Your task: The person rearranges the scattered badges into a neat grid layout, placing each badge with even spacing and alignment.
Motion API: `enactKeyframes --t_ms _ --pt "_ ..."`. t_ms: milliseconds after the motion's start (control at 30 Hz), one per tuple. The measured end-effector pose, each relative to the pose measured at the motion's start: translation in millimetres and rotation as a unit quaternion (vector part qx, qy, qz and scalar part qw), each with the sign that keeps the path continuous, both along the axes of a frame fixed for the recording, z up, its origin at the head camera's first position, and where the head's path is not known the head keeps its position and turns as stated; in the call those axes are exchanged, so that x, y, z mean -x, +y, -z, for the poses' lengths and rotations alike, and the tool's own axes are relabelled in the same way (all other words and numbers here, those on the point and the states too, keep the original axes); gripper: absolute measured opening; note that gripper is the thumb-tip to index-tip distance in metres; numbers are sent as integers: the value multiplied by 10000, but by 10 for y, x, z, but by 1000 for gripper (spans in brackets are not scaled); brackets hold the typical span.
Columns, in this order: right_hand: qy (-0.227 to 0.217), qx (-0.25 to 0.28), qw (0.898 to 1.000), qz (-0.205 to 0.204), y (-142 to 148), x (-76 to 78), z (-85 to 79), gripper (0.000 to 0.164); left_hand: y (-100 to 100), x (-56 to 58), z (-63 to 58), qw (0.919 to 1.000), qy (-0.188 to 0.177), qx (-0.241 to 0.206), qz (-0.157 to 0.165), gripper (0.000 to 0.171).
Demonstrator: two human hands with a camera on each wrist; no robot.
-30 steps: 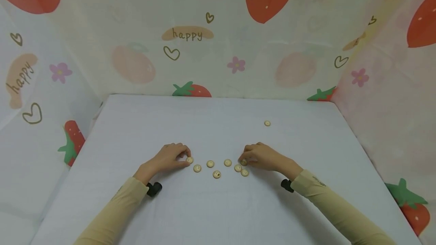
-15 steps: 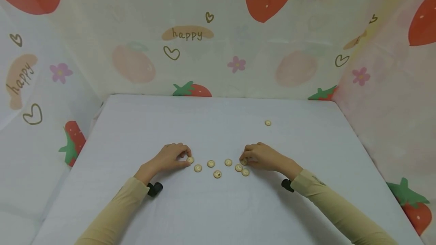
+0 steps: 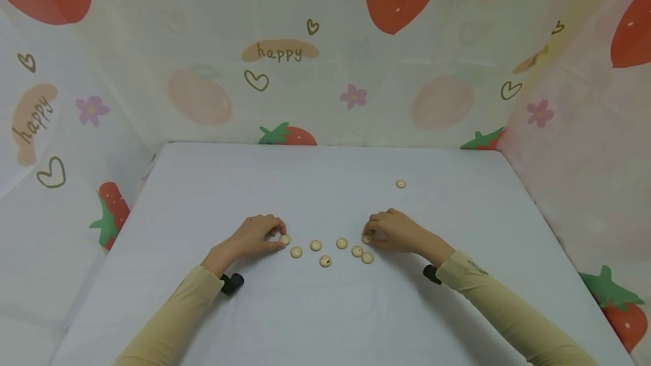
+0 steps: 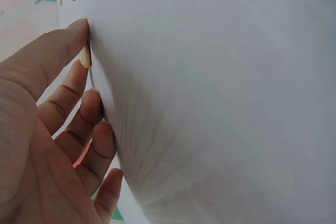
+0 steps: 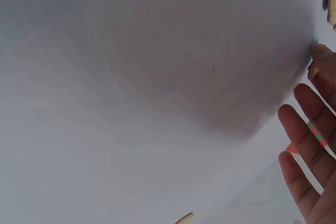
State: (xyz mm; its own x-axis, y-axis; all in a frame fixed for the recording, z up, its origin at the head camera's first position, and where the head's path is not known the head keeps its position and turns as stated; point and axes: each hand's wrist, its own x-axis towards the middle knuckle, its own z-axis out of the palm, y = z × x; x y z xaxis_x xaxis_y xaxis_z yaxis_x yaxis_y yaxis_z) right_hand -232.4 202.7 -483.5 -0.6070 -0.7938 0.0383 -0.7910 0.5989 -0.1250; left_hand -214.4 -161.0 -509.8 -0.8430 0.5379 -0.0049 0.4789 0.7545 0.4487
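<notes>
At the left end of a loose group of small round wooden discs, my left hand [image 3: 254,235] pinches one disc [image 3: 285,239] by its edges between thumb and forefinger. The left wrist view shows that disc [image 4: 85,56] between the two fingertips, close to the tabletop. On the right, my right hand [image 3: 399,231] pinches another disc [image 3: 366,239], mostly covered by its fingers; in the right wrist view a bit of that disc [image 5: 313,72] shows at the thumb tip. Just in front of this hand lie two discs side by side, one of them [image 3: 367,258] nearer me.
Between the hands lie several more discs, including one with a dark spot [image 3: 325,261]. A single disc [image 3: 401,184] sits farther back on the right. The white-covered table [image 3: 325,315] meets strawberry-printed curtains [image 3: 325,89] at the back and sides.
My right hand has shifted slightly back and to the right with its disc, away from the two discs in front of it. The left hand keeps its pinch in place.
</notes>
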Motion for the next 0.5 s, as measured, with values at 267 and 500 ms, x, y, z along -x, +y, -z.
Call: enactKeyframes --t_ms 267,500 --pt "-4 54 9996 279 18 65 -19 11 1 -16 -6 10000 5 -31 3 24" --pt "138 60 9984 543 12 106 -29 11 -6 -18 -11 10000 14 -50 -12 23"
